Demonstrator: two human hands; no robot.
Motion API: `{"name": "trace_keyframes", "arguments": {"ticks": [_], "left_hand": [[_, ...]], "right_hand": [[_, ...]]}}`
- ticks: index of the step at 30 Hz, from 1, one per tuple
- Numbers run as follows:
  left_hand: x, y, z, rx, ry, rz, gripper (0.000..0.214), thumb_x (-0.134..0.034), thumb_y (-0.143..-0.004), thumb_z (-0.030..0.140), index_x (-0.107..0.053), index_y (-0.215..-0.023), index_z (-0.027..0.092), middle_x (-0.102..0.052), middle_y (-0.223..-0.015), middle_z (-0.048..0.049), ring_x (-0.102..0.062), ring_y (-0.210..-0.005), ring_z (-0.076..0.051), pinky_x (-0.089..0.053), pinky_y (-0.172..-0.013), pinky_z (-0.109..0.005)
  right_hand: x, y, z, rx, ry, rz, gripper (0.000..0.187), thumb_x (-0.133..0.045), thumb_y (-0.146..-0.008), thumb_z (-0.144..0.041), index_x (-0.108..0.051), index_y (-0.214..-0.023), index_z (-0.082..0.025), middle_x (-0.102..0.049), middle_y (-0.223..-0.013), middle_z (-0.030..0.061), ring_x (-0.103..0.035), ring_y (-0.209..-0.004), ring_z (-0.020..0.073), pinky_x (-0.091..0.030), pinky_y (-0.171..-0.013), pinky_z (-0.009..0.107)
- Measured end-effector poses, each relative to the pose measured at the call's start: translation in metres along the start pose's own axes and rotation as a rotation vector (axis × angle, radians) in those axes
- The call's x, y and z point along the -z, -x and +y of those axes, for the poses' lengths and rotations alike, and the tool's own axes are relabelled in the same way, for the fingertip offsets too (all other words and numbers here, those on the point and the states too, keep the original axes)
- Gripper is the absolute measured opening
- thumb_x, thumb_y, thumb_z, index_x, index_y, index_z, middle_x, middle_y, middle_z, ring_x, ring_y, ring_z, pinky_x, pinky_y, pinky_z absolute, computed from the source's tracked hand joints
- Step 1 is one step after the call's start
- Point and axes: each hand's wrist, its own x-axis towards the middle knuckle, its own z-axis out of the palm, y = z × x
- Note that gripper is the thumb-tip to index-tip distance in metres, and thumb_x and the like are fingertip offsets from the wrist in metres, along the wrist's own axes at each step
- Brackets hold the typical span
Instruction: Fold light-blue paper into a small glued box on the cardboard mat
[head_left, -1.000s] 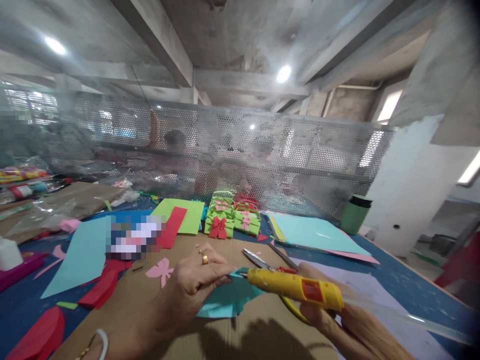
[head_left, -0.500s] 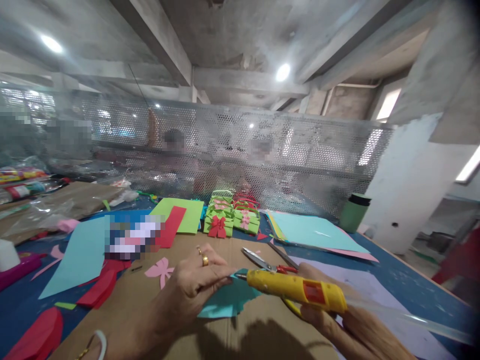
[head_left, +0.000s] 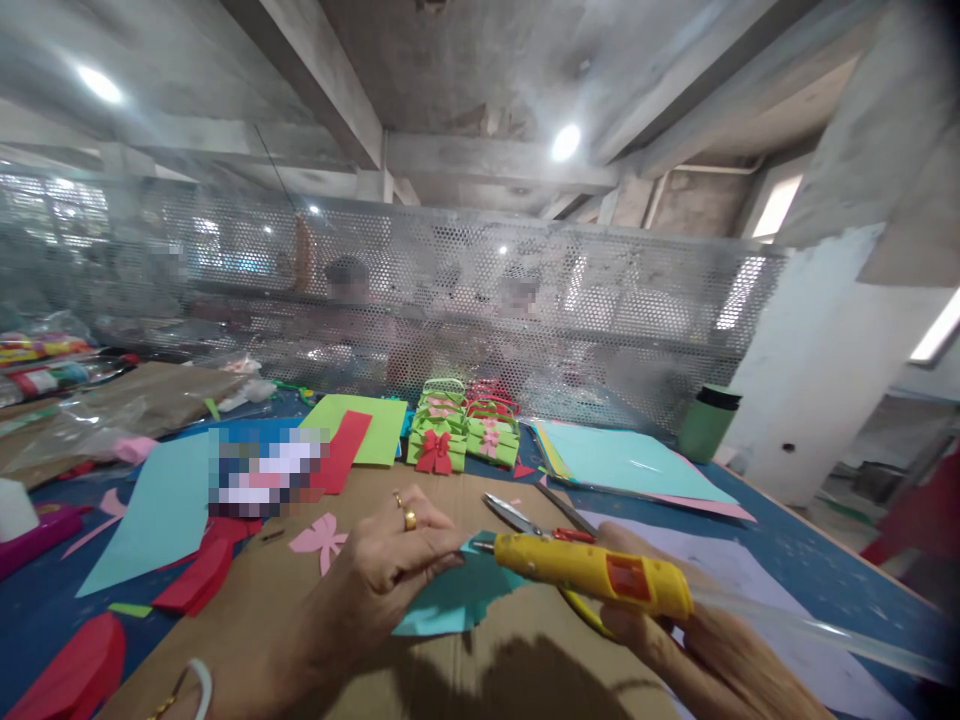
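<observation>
**Teal paper and yellow glue gun meet at lower centre**

The teal paper piece [head_left: 457, 595] is a small, irregularly cut sheet. The fingers of the left hand [head_left: 390, 570] pinch its upper edge, and the rest spreads out below, at lower centre of the frame. The glue gun [head_left: 592, 572] is yellow with an orange-red patch on its side. It lies nearly level in the right hand [head_left: 675, 640], its metal tip pointing left, right at the paper's top corner; contact is hard to tell. A clear glue stick [head_left: 810, 632] trails from its back toward the lower right.
</observation>
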Motion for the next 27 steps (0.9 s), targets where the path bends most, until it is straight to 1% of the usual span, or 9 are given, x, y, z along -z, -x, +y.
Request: {"name": "trace_keyframes", "arguments": {"ticks": [4, 8, 11, 14, 16, 18, 22, 23, 27], "left_hand": [[-0.0003, -0.0001, -0.0004, -0.004, 0.007, 0.0, 0.022, -0.059, -0.092, 0.011, -0.072, -0.103, 0.025, -0.069, -0.087, -0.0004, -0.059, -0.082, -0.014, -0.044, -0.07, -0.026], [-0.0004, -0.0013, -0.0014, -0.013, 0.01, 0.0, 0.023, -0.057, -0.093, 0.011, -0.072, -0.105, 0.025, -0.068, -0.087, -0.0009, -0.059, -0.081, -0.014, -0.044, -0.067, -0.025], [-0.0004, -0.0017, -0.0009, -0.006, 0.004, -0.001, 0.023, -0.057, -0.093, 0.012, -0.072, -0.104, 0.025, -0.068, -0.085, -0.0012, -0.059, -0.08, -0.014, -0.044, -0.066, -0.025], [-0.0007, -0.0013, 0.0, 0.001, -0.004, 0.007, 0.023, -0.057, -0.093, 0.01, -0.072, -0.103, 0.024, -0.067, -0.085, -0.0011, -0.06, -0.08, -0.014, -0.045, -0.067, -0.026], [-0.0007, -0.0008, 0.0001, -0.007, -0.004, 0.01, 0.023, -0.058, -0.092, 0.01, -0.072, -0.102, 0.025, -0.067, -0.085, -0.0007, -0.059, -0.08, -0.014, -0.044, -0.068, -0.026], [-0.0006, -0.0002, -0.0003, -0.01, 0.002, 0.005, 0.024, -0.057, -0.093, 0.01, -0.071, -0.104, 0.025, -0.067, -0.086, -0.0004, -0.059, -0.08, -0.014, -0.044, -0.068, -0.026], [-0.0005, 0.001, -0.0022, -0.01, 0.006, 0.004, 0.025, -0.057, -0.093, 0.011, -0.071, -0.108, 0.026, -0.067, -0.087, -0.0005, -0.059, -0.082, -0.014, -0.044, -0.068, -0.025], [-0.0007, 0.0014, -0.0027, -0.011, 0.005, 0.003, 0.024, -0.057, -0.094, 0.011, -0.07, -0.108, 0.026, -0.067, -0.088, -0.0008, -0.059, -0.082, -0.014, -0.045, -0.069, -0.025], [-0.0019, 0.0031, -0.0038, 0.002, 0.009, -0.008, 0.02, -0.057, -0.094, 0.015, -0.071, -0.105, 0.024, -0.067, -0.088, -0.0018, -0.059, -0.082, -0.015, -0.045, -0.069, -0.027]], "right_hand": [[-0.0039, 0.0041, 0.0065, -0.019, 0.023, -0.001, 0.046, -0.043, -0.093, -0.057, -0.076, -0.103, -0.027, -0.077, -0.095, 0.006, -0.073, -0.091, 0.0251, -0.059, -0.085, 0.033], [-0.0044, 0.0048, 0.0075, -0.016, 0.025, 0.011, 0.045, -0.044, -0.093, -0.057, -0.077, -0.101, -0.027, -0.078, -0.089, 0.0051, -0.074, -0.082, 0.0239, -0.062, -0.075, 0.03], [-0.0019, 0.0024, 0.0027, 0.003, 0.009, 0.031, 0.048, -0.04, -0.094, -0.057, -0.077, -0.095, -0.027, -0.078, -0.086, 0.0042, -0.074, -0.075, 0.0217, -0.062, -0.07, 0.028], [-0.0003, 0.0015, -0.0001, 0.015, 0.001, 0.017, 0.051, -0.038, -0.095, -0.058, -0.077, -0.094, -0.026, -0.078, -0.087, 0.0048, -0.074, -0.078, 0.0223, -0.062, -0.073, 0.029], [-0.0008, 0.0028, 0.0014, 0.007, 0.005, 0.009, 0.05, -0.039, -0.095, -0.058, -0.077, -0.096, -0.025, -0.078, -0.09, 0.0056, -0.074, -0.084, 0.0235, -0.061, -0.079, 0.031], [-0.0022, 0.0047, 0.0047, -0.019, 0.005, -0.005, 0.049, -0.04, -0.094, -0.059, -0.077, -0.099, -0.025, -0.078, -0.091, 0.006, -0.075, -0.085, 0.0243, -0.061, -0.079, 0.031], [-0.004, 0.0065, 0.009, -0.075, 0.001, -0.04, 0.051, -0.04, -0.093, -0.059, -0.077, -0.09, -0.025, -0.078, -0.081, 0.0055, -0.075, -0.072, 0.0243, -0.062, -0.059, 0.027], [-0.0038, 0.0063, 0.0086, -0.078, 0.004, -0.029, 0.051, -0.04, -0.092, -0.059, -0.077, -0.087, -0.024, -0.078, -0.08, 0.0054, -0.075, -0.07, 0.0243, -0.062, -0.058, 0.027], [-0.0019, 0.0041, 0.0042, -0.041, 0.0, 0.054, 0.049, -0.044, -0.09, -0.06, -0.077, -0.085, -0.025, -0.078, -0.081, 0.0051, -0.075, -0.076, 0.0257, -0.063, -0.063, 0.03]]}}
